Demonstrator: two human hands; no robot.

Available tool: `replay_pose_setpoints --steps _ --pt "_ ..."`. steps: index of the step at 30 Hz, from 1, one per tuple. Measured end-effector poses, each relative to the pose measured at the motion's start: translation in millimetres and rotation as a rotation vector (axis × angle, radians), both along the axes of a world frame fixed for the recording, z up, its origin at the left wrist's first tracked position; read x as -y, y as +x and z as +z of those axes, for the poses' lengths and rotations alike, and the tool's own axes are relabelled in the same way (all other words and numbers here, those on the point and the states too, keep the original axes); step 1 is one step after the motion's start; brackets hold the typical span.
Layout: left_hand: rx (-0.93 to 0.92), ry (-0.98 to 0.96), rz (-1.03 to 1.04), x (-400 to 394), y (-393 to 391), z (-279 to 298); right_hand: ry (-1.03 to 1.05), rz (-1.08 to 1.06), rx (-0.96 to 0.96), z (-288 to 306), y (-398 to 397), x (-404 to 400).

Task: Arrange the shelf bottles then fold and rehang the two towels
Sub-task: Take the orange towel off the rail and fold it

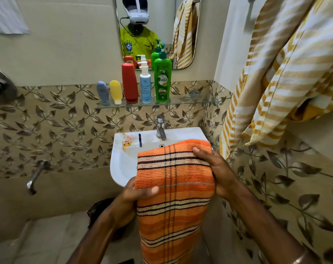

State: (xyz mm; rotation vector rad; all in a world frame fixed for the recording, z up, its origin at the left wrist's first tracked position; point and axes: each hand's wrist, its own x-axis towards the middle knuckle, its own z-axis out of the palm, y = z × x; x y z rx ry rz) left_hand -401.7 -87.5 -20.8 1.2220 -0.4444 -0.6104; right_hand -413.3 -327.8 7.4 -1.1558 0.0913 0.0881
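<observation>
Orange striped towel (pixel 174 189) found folded into a long band, held up in front of the body and hanging down between both forearms. Left hand (pixel 141 193) gripped on the towel's left edge, thumb laid across the front face, fingers hidden behind the cloth. Right hand (pixel 215 168) clamped on the upper right edge, thumb on the front near the top fold, fingers wrapped behind. Top fold of the towel noted just above the right thumb, overlapping the front of the white sink (pixel 123 159) lying beyond both hands.

Glass shelf (pixel 184 101) observed well beyond and above the hands, on the tiled wall over the tap (pixel 160 128). Bottles stood upright in one row on it, left to right by rising height: grey tube (pixel 103 92), yellow tube (pixel 116 91), red bottle (pixel 129 82), white-blue pump bottle (pixel 145 82), green pump bottle (pixel 162 79). Neighbours seen close together, some apparently touching.

Yellow striped towel (pixel 276 73) recorded above and to the right of the right hand, draped high on the wall side, clear of both hands. Mirror (pixel 148 31) noted above the shelf
</observation>
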Motion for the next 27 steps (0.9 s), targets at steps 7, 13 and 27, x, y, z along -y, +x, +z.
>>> replay_pose_setpoints --steps 7,13,27 --pt "0.067 0.021 0.14 4.1 6.3 10.1 0.032 -0.001 -0.061 1.0 -1.6 0.0" --pt "0.16 0.061 0.133 -2.3 22.0 23.8 -0.061 0.13 0.002 -16.3 -9.3 3.0" --pt "0.052 0.439 0.249 4.6 47.4 50.7 -0.508 -0.25 0.127 -9.1 -9.2 1.0"
